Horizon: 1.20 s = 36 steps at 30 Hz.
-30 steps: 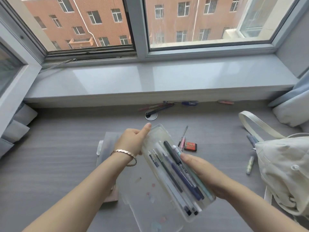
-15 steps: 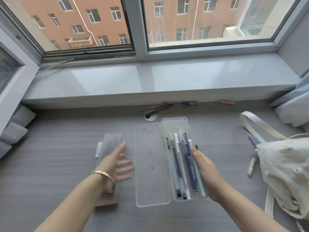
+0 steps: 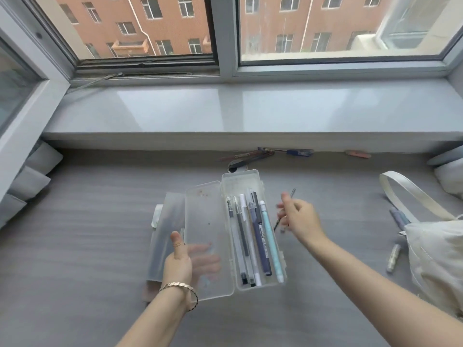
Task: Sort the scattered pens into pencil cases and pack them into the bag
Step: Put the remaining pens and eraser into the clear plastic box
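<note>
A clear hard-plastic pencil case (image 3: 240, 184) is open mid-frame over the grey wood-grain desk (image 3: 87, 246), its long tray holding slim pens (image 3: 258, 234) side by side. The left hand (image 3: 178, 266) grips the flat lid (image 3: 208, 216), thumb on top and the rest showing through from beneath, while the right hand (image 3: 300, 219), right of the tray, pinches a thin pen (image 3: 292, 192), blurred. A frosted second case (image 3: 167, 221) lies left of the lid; a cream cloth bag (image 3: 438, 254) slumps at the right edge.

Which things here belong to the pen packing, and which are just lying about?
Job: open case, pens inside, thin pen in right hand, second case, loose pens, bag.
Lying about: cushion, cable hole, pink thing.
</note>
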Tool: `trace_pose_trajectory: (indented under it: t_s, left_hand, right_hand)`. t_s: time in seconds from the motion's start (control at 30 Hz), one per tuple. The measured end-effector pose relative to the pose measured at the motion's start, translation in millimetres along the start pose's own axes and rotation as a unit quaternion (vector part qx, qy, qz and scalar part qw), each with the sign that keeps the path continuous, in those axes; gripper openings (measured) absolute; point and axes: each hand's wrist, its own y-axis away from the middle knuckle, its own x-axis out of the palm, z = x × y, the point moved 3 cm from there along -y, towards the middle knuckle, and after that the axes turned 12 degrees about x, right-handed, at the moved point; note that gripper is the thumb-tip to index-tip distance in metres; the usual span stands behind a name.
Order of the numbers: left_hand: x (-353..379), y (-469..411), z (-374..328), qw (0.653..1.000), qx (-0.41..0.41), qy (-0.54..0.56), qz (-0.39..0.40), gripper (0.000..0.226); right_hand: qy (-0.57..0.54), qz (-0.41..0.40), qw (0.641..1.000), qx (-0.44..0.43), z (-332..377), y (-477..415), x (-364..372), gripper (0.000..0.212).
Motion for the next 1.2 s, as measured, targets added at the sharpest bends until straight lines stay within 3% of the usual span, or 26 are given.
trace_pose_trajectory:
  t_s: [0.07,0.13,0.2,0.33,0.4,0.47,0.53,0.63,0.7,0.77,0.87,1.1,1.2]
  left_hand:
    - [-3,0,2,1.0,0.001,-0.003,-0.002,0.077]
    - [-6,0,2,1.0,0.002,-0.003,-0.005,0.077]
    - [-8,-1,3,1.0,0.001,-0.01,-0.003,0.078]
    - [-11,-3,2,1.0,0.003,-0.024,0.0,0.077]
    - [-11,-2,1,1.0,0.003,-0.026,0.0,0.077]
    - [-11,-2,1,1.0,0.003,-0.031,0.002,0.077]
    - [-11,-2,2,0.999,0.002,-0.035,0.003,0.078]
    - [-7,0,2,1.0,-0.002,-0.031,0.004,0.077]
    - [-3,1,1,1.0,-0.003,-0.021,0.004,0.076]
    - [2,4,-1,1.0,0.0,-0.015,0.001,0.076]
    - [6,11,-3,1.0,0.008,-0.016,-0.003,0.075]
    - [10,25,-3,0.999,0.022,0.014,-0.021,0.072]
    - [11,31,-6,0.999,0.029,0.024,-0.025,0.072]
  right_hand:
    - [0.14,-0.124,0.982,-0.018,10,-32,-11,0.026]
    - [0.269,-0.137,0.953,0.015,14,-53,-8,0.028]
    - [0.329,-0.132,0.934,0.047,15,-62,0,0.031]
    - [0.244,-0.154,0.952,0.098,13,-73,5,0.037]
    - [0.174,-0.141,0.971,0.086,19,-71,0,0.03]
    - [0.079,-0.127,0.989,0.003,35,-55,-6,0.021]
    - [-0.011,-0.135,0.977,-0.164,55,-21,-14,0.012]
    - [0.017,-0.088,0.867,-0.489,65,48,-15,0.01]
    - [0.157,-0.052,0.79,-0.591,40,80,-1,0.021]
    - [0.276,-0.05,0.742,-0.609,9,92,14,0.027]
    - [0.308,-0.056,0.762,-0.567,-17,99,24,0.016]
    - [0.216,-0.133,0.841,-0.478,-18,109,18,0.005]
    - [0.215,-0.169,0.848,-0.453,-18,109,19,0.002]
